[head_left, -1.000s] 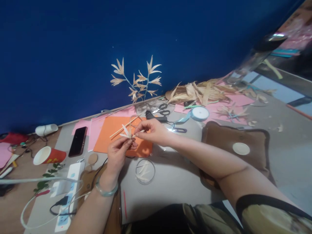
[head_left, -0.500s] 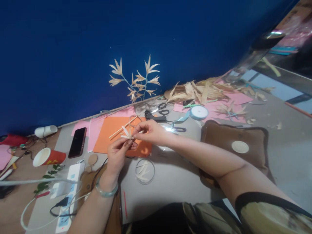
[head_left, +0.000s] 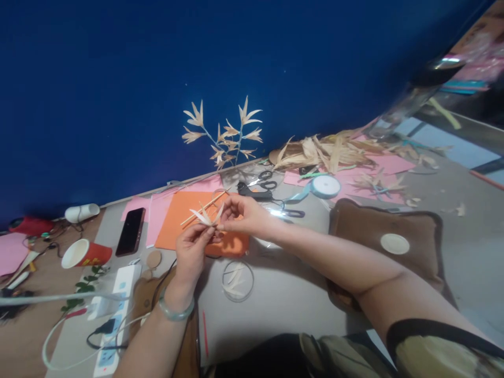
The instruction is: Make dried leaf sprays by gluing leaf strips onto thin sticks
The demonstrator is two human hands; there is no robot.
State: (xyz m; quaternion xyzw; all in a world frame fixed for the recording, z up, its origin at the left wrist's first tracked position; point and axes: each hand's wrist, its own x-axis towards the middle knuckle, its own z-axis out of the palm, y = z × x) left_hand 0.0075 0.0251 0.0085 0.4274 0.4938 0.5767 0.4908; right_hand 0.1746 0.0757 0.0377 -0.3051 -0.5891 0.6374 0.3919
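Above the orange sheet (head_left: 170, 231), my left hand (head_left: 193, 244) pinches the base of a small corn husk flower (head_left: 205, 216). Its pale, pointed petals fan upward. My right hand (head_left: 241, 216) is closed at the flower's right side, thumb and finger against a petal that stands up there. Just behind the flower, a thin wooden stick (head_left: 189, 221) lies aslant on the orange sheet. In front of the hands, loose husk petals (head_left: 235, 278) lie within a ring of wire (head_left: 252, 278) on the table.
Branches with husk flowers (head_left: 220, 139) stand against the blue wall. Behind my hands are a black glue gun (head_left: 254, 193), scissors (head_left: 268, 184) and a ribbon roll (head_left: 326, 186). A phone (head_left: 130, 231), paper cup (head_left: 87, 254) and power strip (head_left: 118, 315) lie left, a brown cushion (head_left: 362, 236) right.
The flower's petals now spread wider, and one stands up beside my right fingers. My right hand has turned slightly at the flower. The whole view has shifted a little.
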